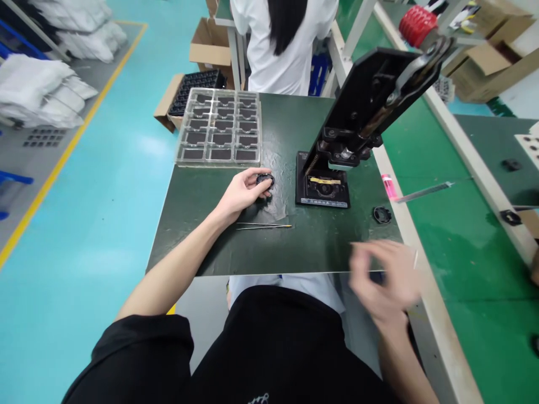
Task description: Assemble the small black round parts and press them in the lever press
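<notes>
Between the thumb and fingers of my left hand [245, 192] is a small round black part [265, 180], held low over the dark green table [210, 252]. Metal tweezers [264, 226] lie just below that hand. Smeared by motion, my right hand [385, 275] is over the table's front right corner; its fingers look curled, and whether they hold anything is not clear. A black hand press [322, 196] stands right of centre, a yellow strip on its base. Another round black part [382, 214] rests near the right edge.
A clear tray [219, 159] with dark pieces in its compartments sits at the back left. Past the table are a cardboard box [210, 53] and a person in a white shirt [280, 56]. Along the right runs a green conveyor [475, 252] with a pale rail [425, 269].
</notes>
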`<act>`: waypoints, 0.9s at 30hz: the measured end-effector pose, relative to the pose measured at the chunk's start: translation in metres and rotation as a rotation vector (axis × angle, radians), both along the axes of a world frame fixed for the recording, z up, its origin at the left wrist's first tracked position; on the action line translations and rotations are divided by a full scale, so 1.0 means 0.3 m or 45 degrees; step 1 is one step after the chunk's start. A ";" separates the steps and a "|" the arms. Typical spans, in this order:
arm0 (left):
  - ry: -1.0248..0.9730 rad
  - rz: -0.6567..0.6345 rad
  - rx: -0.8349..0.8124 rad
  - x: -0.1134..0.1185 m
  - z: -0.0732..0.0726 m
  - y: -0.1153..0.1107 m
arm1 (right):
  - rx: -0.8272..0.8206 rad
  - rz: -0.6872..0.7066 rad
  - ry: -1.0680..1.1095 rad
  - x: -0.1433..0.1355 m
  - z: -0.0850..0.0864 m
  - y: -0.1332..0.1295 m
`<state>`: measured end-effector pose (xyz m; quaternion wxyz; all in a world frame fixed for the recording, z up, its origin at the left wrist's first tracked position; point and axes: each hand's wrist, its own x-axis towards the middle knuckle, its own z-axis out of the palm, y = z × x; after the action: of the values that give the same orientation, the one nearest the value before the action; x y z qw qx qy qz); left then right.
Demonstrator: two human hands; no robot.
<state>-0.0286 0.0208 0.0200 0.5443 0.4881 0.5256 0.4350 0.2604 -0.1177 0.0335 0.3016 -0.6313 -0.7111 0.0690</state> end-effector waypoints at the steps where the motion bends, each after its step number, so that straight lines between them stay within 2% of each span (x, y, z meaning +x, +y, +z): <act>1: -0.009 -0.017 0.004 -0.002 0.001 -0.001 | 0.031 0.285 0.063 -0.089 -0.015 0.034; 2: -0.024 -0.025 0.008 -0.005 0.003 -0.002 | 0.035 0.519 0.091 -0.174 -0.031 0.073; 4: -0.062 -0.026 0.019 -0.011 0.008 -0.005 | -0.006 0.744 0.028 -0.318 -0.061 0.152; 6: -0.092 -0.026 0.025 -0.016 0.013 -0.006 | -0.039 0.831 -0.126 -0.413 -0.082 0.219; 9: -0.119 -0.034 0.003 -0.017 0.017 -0.006 | -0.079 0.848 -0.353 -0.464 -0.094 0.265; 14: -0.098 -0.035 -0.050 -0.008 0.010 0.001 | -0.050 0.815 -0.559 -0.416 -0.075 0.228; 19: 0.065 -0.066 -0.063 -0.007 0.011 0.011 | -0.191 0.712 -0.658 -0.345 -0.020 0.162; 22: 0.152 -0.082 -0.073 -0.009 0.009 0.020 | -0.245 0.659 -0.673 -0.297 -0.005 0.138; 25: 0.199 -0.109 -0.061 -0.004 -0.002 0.025 | -0.267 0.662 -0.510 -0.229 -0.017 0.119; 27: 0.217 -0.151 -0.025 0.009 -0.011 0.014 | -0.297 0.651 -0.215 -0.173 -0.030 0.101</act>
<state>-0.0259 0.0250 0.0165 0.5271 0.5481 0.5447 0.3537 0.2086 -0.0875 0.0246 0.1395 -0.4656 -0.8570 0.1712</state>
